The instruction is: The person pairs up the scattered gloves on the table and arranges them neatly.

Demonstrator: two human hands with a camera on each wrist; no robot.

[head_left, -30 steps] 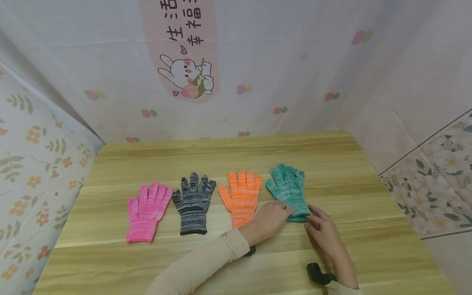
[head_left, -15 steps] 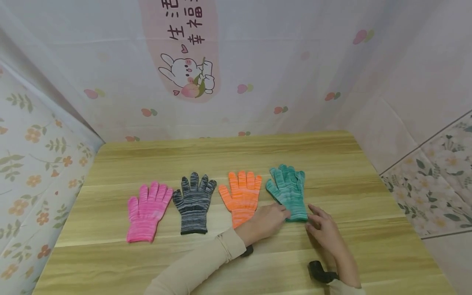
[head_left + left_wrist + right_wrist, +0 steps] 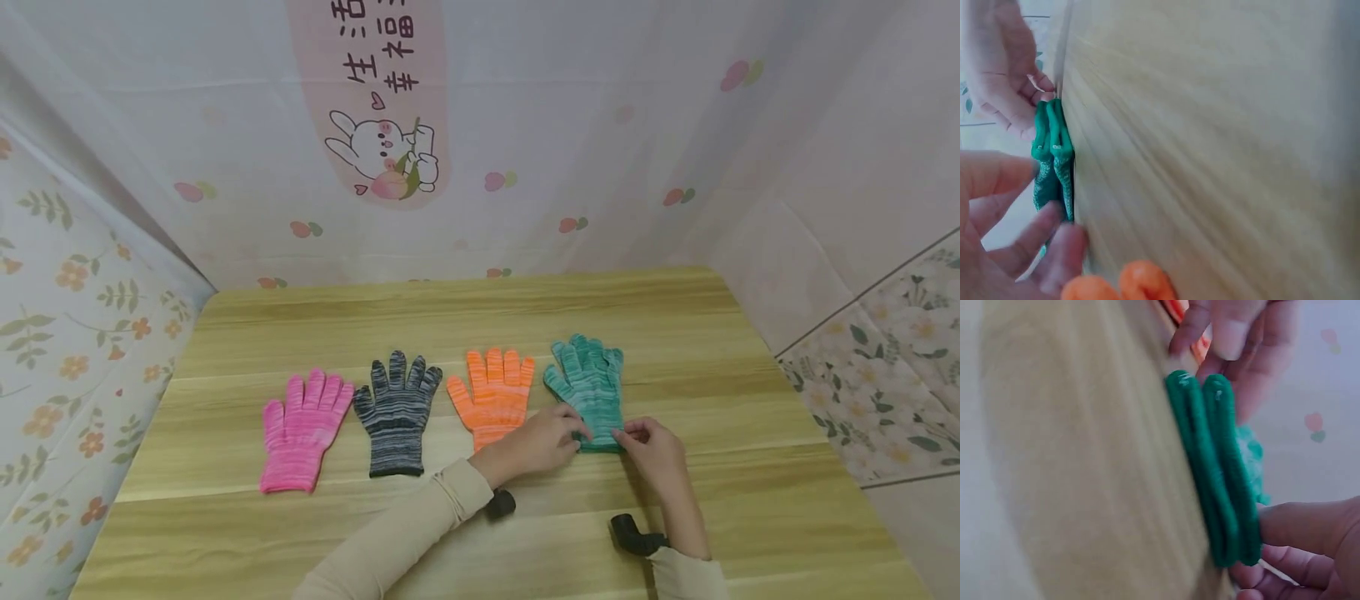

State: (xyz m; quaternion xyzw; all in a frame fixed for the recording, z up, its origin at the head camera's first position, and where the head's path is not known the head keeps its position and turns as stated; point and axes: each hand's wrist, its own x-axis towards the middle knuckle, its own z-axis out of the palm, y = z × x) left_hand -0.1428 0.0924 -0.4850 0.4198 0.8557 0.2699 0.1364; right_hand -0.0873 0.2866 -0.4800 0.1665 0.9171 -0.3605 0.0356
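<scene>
Two green gloves point(image 3: 588, 392) lie stacked at the right of the row, fingers pointing to the back. In the right wrist view their two cuffs point(image 3: 1225, 469) sit one over the other. My right hand point(image 3: 660, 454) pinches the right edge of the cuffs, thumb point(image 3: 1297, 519) on the upper side and fingers at the table side. At the left edge, my left hand point(image 3: 547, 442) touches the green fabric with one fingertip laid on top. Its other fingers point(image 3: 1060, 250) are spread and blurred near the table.
Left of the green stack lie an orange glove point(image 3: 498, 396), partly behind my left wrist, a black-grey glove point(image 3: 397, 417) and a pink glove point(image 3: 300, 433). The wooden table point(image 3: 450, 321) meets a printed curtain point(image 3: 562, 150) at the back.
The upper green cuff has settled over the lower one. My right hand has moved left from beside the cuffs onto their edge. My left hand has shifted slightly, with its wrist raised.
</scene>
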